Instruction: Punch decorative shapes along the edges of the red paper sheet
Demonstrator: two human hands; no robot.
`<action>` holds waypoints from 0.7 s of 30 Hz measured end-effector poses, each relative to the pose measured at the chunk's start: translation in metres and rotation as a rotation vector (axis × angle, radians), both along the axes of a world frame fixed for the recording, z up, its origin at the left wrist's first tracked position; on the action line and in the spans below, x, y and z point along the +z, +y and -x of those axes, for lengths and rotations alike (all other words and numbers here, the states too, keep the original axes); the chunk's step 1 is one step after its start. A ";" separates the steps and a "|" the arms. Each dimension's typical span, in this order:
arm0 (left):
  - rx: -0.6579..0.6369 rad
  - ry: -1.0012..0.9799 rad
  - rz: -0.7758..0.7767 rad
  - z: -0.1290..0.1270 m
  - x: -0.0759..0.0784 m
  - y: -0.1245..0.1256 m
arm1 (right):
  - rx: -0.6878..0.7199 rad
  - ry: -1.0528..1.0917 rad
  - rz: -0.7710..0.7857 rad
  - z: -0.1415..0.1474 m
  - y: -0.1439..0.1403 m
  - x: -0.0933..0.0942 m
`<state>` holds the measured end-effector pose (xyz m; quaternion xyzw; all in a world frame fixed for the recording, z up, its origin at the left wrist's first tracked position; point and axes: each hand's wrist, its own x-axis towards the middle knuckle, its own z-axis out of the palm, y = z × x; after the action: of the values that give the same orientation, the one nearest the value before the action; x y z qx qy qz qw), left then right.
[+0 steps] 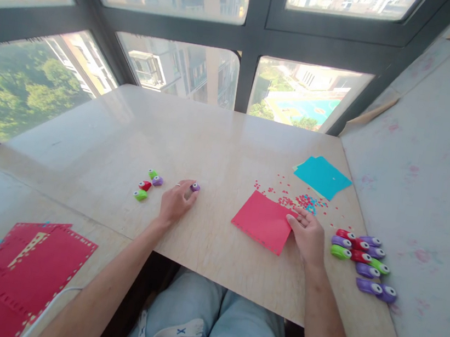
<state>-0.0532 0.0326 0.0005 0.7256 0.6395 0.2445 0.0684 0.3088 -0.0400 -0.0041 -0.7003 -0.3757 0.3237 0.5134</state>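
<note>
My left hand (178, 201) is closed around a small purple craft punch (195, 187), held just above or on the table left of the middle. My right hand (308, 230) pinches the right corner of a red sheet of paper (263, 220) between thumb and fingers. Small holes run along the sheet's near edge. Just beyond it lie scattered red paper bits (287, 201) and blue paper bits (310, 204). Left of my left hand sit several more punches: a red punch (145, 185), a green punch (141, 195) and a purple punch (157, 180), with another green one behind.
Several purple, red and green punches (360, 256) are grouped by the wall on the right. Blue sheets (323, 177) lie at the back right. Punched red sheets (24, 275) overlap at the near left, beside a white cable (52, 303). Windows border the table's far side.
</note>
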 end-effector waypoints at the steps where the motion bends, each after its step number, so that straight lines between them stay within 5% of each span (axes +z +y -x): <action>1: 0.002 0.001 0.000 0.000 0.000 0.000 | -0.041 -0.017 -0.023 -0.001 0.001 0.000; 5: -0.002 0.010 -0.001 0.000 0.000 0.000 | -0.053 0.179 -0.082 0.002 0.000 0.008; 9: -0.028 0.016 -0.026 0.002 -0.002 0.000 | 0.135 0.394 -0.009 0.011 -0.004 0.018; 15: -0.075 0.022 -0.065 0.002 -0.004 -0.001 | 0.416 0.375 0.174 0.019 -0.008 0.021; 21: -0.087 0.038 -0.092 0.002 -0.005 -0.001 | 0.176 0.271 0.066 0.012 -0.002 0.011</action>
<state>-0.0554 0.0313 -0.0043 0.7596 0.5967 0.2565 0.0335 0.2970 -0.0423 0.0072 -0.6312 -0.3522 0.4708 0.5058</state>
